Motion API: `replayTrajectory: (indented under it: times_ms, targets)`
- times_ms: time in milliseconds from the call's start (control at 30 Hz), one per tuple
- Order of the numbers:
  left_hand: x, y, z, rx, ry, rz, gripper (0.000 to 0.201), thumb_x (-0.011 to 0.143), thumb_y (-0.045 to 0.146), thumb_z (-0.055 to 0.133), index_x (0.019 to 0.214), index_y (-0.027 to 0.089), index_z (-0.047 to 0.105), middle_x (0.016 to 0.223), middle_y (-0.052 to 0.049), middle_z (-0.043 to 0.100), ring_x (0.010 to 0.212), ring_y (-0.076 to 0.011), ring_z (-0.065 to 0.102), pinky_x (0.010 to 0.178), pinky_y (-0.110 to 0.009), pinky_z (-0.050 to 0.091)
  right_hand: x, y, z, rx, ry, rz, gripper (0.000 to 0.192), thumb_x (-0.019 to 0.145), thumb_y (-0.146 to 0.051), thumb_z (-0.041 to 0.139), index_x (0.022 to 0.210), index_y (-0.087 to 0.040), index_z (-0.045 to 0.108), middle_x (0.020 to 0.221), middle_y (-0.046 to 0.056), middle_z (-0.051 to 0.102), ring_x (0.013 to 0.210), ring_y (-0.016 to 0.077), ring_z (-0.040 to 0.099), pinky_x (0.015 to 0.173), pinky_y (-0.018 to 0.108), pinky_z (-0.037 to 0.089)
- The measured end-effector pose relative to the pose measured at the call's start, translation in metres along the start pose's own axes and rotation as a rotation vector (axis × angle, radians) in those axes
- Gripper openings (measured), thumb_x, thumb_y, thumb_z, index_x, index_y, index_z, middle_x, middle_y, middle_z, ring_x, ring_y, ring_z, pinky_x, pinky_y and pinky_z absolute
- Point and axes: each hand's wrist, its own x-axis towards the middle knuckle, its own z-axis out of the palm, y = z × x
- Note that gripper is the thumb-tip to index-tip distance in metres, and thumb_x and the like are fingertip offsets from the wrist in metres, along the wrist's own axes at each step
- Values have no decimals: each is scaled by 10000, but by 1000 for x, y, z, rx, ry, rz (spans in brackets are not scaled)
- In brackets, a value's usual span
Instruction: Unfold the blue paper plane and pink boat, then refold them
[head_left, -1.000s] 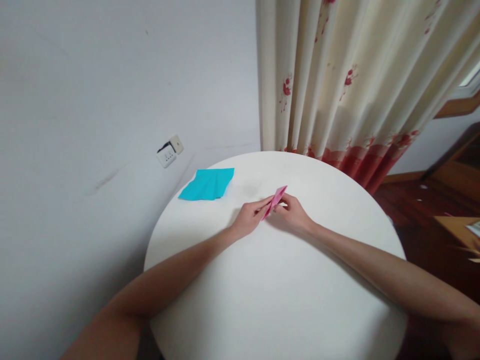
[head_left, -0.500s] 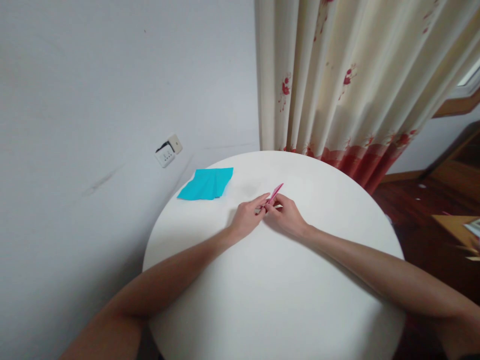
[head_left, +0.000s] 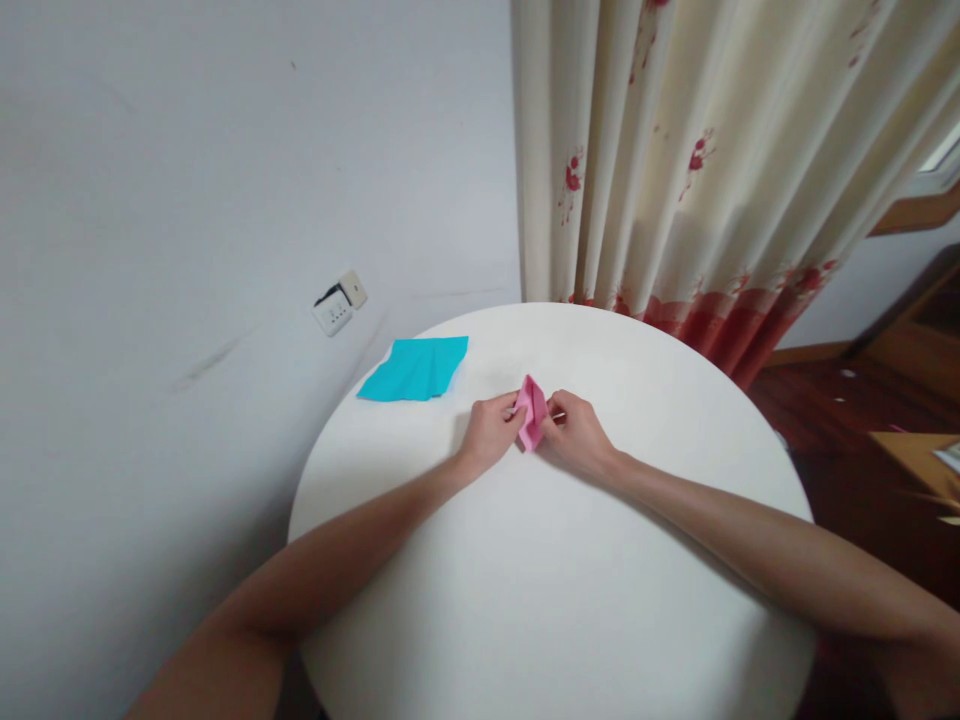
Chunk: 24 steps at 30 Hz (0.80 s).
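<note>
I had the left hand [head_left: 491, 435] pinching one side of the folded pink paper [head_left: 529, 412], its thumb laid on the face turned toward me. The fingers of the right hand [head_left: 577, 428] were curled narrow, gripping the opposite side. The paper stood directly between both sets of fingertips, a diamond shape with a dark crease down its middle; I could not tell whether its lower tip touched the table [head_left: 555, 570] beneath the fingers. Beyond the left fingers and further left, well apart from them, a creased blue sheet [head_left: 412, 370] lay near the white, round tabletop's far edge. Past that sheet, I saw a socket [head_left: 333, 313] on the wall [head_left: 225, 150]. Beyond the right fingers, past the table, hung a cream-and-red curtain [head_left: 637, 150].
</note>
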Motion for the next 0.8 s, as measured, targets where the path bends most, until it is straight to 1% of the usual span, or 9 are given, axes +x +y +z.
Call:
replayTrajectory:
  times_ms: [67, 133, 167, 267, 333, 467, 633, 700, 800]
  targets:
    - [-1, 0, 1, 8, 1, 10, 219, 898, 234, 555, 979, 151, 741, 816, 0, 725, 695, -137, 677, 597, -176, 507, 1, 3, 0, -20, 11, 14, 84, 791, -193, 536, 708, -196, 545, 704, 4, 623, 623, 137, 543, 593, 251, 414]
    - [-2, 2, 2, 51, -28, 46, 221, 905, 237, 547, 955, 154, 745, 801, -4, 720, 687, -137, 666, 617, -190, 520, 2, 5, -1, -14, -1, 12, 117, 792, -208, 539, 676, -201, 519, 667, -3, 608, 598, 136, 525, 580, 254, 397]
    - [-3, 4, 3, 73, -49, 78, 224, 906, 227, 541, 966, 161, 747, 831, -13, 727, 714, -141, 670, 644, -200, 533, 2, 5, 0, -3, -16, 6, 133, 797, -215, 535, 667, -202, 512, 659, -4, 605, 591, 135, 517, 579, 255, 392]
    - [-5, 9, 6, 68, -57, 155, 282, 901, 180, 528, 1110, 182, 718, 1092, -59, 727, 928, -173, 688, 779, -240, 567, 2, 2, 0, 39, -65, -14, 173, 816, -224, 512, 646, -203, 489, 637, -13, 588, 576, 129, 493, 571, 252, 376]
    - [-7, 11, 8, 38, -40, 151, 364, 888, 147, 528, 1225, 188, 660, 1218, -72, 688, 1025, -179, 678, 838, -257, 570, 2, -1, 1, 65, -76, -22, 168, 812, -209, 501, 645, -203, 481, 628, -22, 573, 572, 124, 481, 563, 245, 365]
    - [-9, 10, 9, 96, -44, 141, 488, 831, 53, 540, 1287, 209, 614, 1208, -45, 699, 1057, -174, 674, 945, -278, 533, 0, -7, 0, 104, -91, -38, 119, 773, -158, 485, 662, -196, 506, 639, -28, 579, 580, 120, 480, 559, 237, 355]
    - [-9, 8, 7, 133, -20, 82, 523, 815, 10, 519, 1272, 234, 642, 1148, -11, 735, 1000, -163, 704, 932, -274, 543, -4, -11, 0, 125, -173, -54, 136, 767, -139, 462, 691, -183, 565, 663, -16, 622, 581, 121, 506, 567, 239, 362]
    - [-8, 8, 6, 135, -9, 80, 494, 816, 6, 512, 1225, 226, 678, 1146, -10, 740, 1014, -168, 705, 949, -283, 539, -5, -10, 1, 91, -154, -32, 139, 768, -152, 468, 661, -185, 550, 623, -22, 598, 559, 118, 490, 550, 241, 346]
    - [-6, 10, 4, 156, 4, 95, 435, 843, 32, 506, 1184, 211, 707, 1160, -22, 737, 1029, -182, 707, 968, -307, 534, -5, -5, 3, 39, -89, 26, 153, 766, -177, 478, 620, -192, 520, 574, -28, 556, 535, 117, 464, 520, 247, 312]
